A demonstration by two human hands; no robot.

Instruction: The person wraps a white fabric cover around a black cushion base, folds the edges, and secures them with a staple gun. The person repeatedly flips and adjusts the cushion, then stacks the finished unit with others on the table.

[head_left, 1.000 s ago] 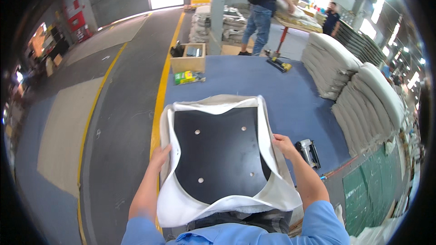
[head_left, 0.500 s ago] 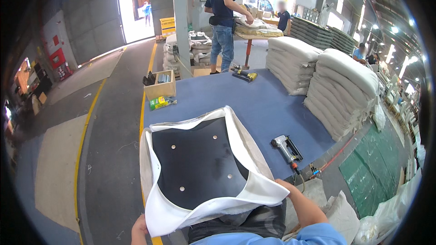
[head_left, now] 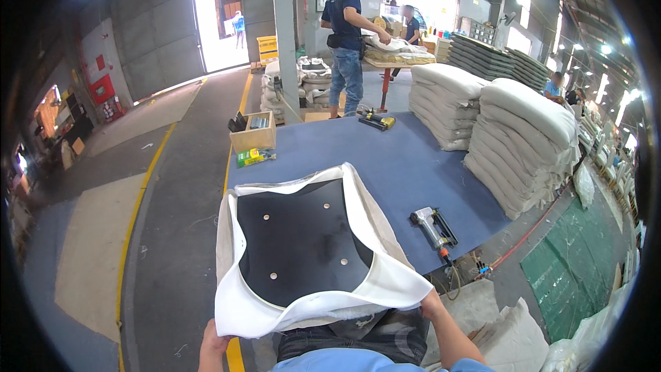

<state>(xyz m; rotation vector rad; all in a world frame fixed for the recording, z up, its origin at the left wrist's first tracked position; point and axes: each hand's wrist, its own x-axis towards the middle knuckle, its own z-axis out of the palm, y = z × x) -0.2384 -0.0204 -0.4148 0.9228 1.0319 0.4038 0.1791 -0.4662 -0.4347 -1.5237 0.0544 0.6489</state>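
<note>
A seat cushion lies upside down at the near edge of the blue-topped table (head_left: 385, 165). Its black board (head_left: 303, 241) faces up and has several round holes. White padded fabric (head_left: 275, 318) stands up in loose waves around the board. My left hand (head_left: 216, 339) grips the near left corner of this fabric, its fingers partly hidden beneath. At the near right corner, my right hand (head_left: 434, 306) grips the fabric too, with most of its fingers tucked out of sight. To the right of the cushion lies a silver and black staple gun (head_left: 435, 229).
Two tall stacks of pale cushion covers (head_left: 520, 145) stand at the table's right. A yellow and black staple gun (head_left: 376, 120), a wooden box (head_left: 253, 139) and a green-yellow packet (head_left: 255, 157) sit farther back. A co-worker (head_left: 348, 41) stands beyond. A red hose (head_left: 527, 242) runs along the right.
The near edge of the white fabric has been drawn a little higher, with both hands still at its corners. My view has tilted slightly upward. The co-worker's arm has shifted.
</note>
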